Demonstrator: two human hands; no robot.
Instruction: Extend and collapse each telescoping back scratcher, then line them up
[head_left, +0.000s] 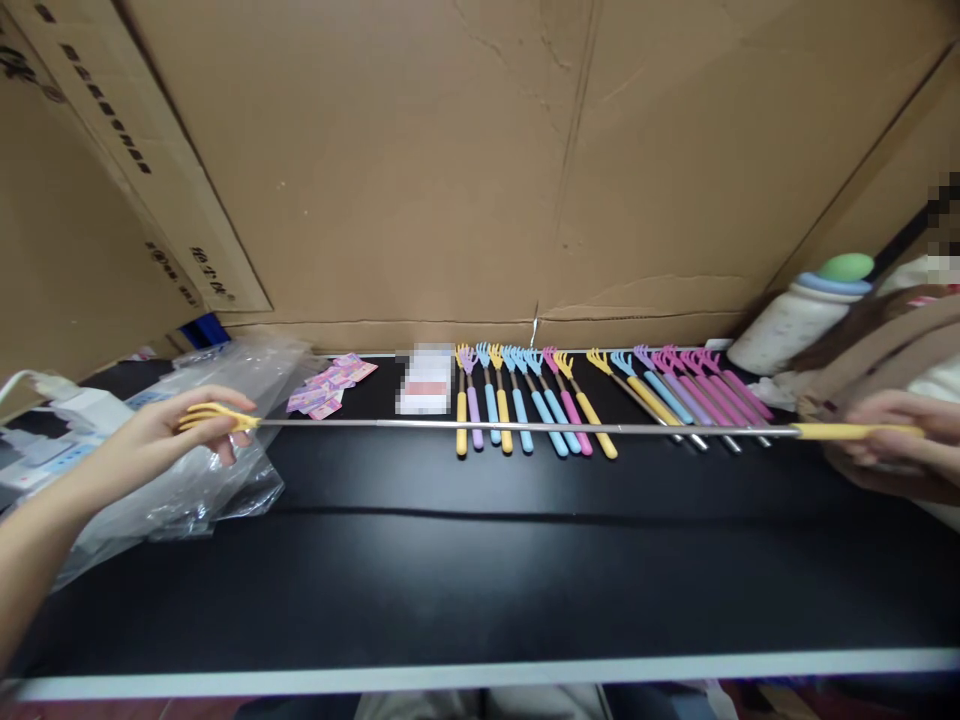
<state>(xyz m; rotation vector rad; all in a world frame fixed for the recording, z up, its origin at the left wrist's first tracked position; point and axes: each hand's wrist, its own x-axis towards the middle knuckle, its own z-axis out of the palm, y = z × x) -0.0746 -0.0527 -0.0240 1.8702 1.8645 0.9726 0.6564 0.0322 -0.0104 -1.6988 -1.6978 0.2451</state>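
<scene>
A yellow telescopic back scratcher (525,427) is stretched out full length above the black table (480,570). My left hand (169,430) pinches its yellow claw end at the left. My right hand (900,440) is closed round its yellow handle at the far right. Behind the extended rod lies a row of several collapsed scratchers (600,395) in yellow, purple, blue and pink, claws pointing to the back.
Crumpled clear plastic bags (217,440) lie at the left beside a white power strip (45,440). Pink paper slips (330,388) sit behind them. A white bottle with a green cap (802,315) lies at the right. Cardboard walls (480,170) close the back.
</scene>
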